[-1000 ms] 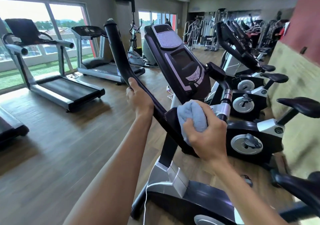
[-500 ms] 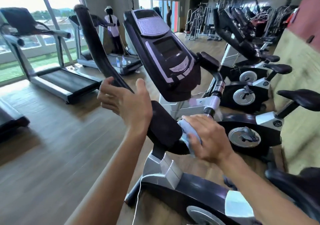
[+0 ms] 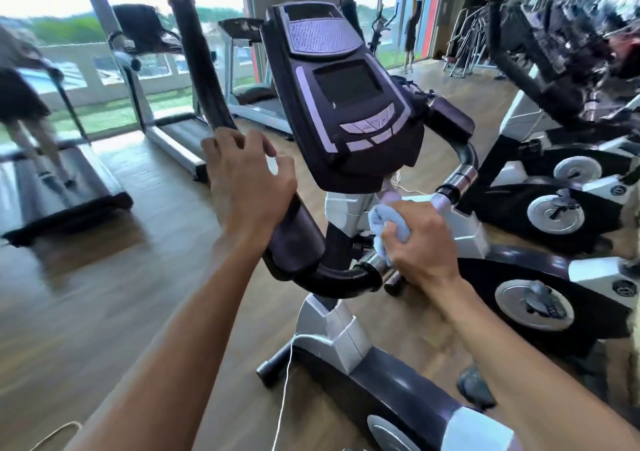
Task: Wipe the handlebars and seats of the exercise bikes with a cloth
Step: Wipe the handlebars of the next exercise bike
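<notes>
Left hand [image 3: 247, 187] has its fingers wrapped around the black handlebar [image 3: 204, 69] left of the console [image 3: 343, 104]; right hand [image 3: 420, 239] below it grips a bunched blue cloth [image 3: 381, 222].

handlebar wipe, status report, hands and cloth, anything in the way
Left hand grips the left handlebar. Right hand holds the blue cloth against the chrome bar section under the console. Nothing blocking.

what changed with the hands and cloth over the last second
The right hand carried the blue cloth from the black pad down to the chrome bar section below the console. The left hand slid slightly along the left handlebar. Both grips stayed the same.
</notes>
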Demonstrator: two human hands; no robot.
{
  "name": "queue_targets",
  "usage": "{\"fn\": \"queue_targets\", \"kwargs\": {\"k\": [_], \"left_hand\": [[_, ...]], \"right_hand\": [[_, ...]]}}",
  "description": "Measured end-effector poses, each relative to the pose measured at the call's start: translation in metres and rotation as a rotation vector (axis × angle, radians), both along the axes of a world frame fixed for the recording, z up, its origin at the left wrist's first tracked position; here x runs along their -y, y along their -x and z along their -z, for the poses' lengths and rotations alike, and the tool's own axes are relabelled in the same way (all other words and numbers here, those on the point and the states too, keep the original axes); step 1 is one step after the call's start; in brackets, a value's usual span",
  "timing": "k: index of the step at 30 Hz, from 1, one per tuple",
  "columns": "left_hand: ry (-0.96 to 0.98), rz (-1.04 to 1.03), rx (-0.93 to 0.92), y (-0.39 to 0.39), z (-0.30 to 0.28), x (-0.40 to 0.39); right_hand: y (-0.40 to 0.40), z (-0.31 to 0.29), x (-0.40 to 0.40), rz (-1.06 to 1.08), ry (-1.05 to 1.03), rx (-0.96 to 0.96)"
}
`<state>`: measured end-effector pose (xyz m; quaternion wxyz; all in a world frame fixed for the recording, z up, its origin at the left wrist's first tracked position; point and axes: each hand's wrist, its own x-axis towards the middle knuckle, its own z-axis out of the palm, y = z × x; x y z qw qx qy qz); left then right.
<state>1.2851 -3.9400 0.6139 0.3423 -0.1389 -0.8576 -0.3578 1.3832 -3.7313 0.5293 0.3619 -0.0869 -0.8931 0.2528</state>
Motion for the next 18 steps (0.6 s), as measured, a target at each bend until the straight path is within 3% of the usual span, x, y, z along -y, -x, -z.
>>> {"fn": "queue_targets", "kwargs": {"k": [6,13,15,18], "left_hand": [[0.095,0.03,0.024,-0.007,-0.004,0.0],[0.071,0.027,0.088,-0.014,-0.003,-0.002],[0.023,0.002,0.094,-0.015,-0.004,-0.003],[-0.046,-0.024,0.106,-0.015,-0.004,-0.004]], "right_hand": [[-0.021,0.0,0.042,-0.337,-0.242,0.058],[-0.008,-0.018,0.034,-0.232,-0.269,0.194],[-0.018,-0.009,0.054,-0.239,-0.333,0.184],[-0.029,0.005,0.067,-0.198,-0.27,0.091]]}}
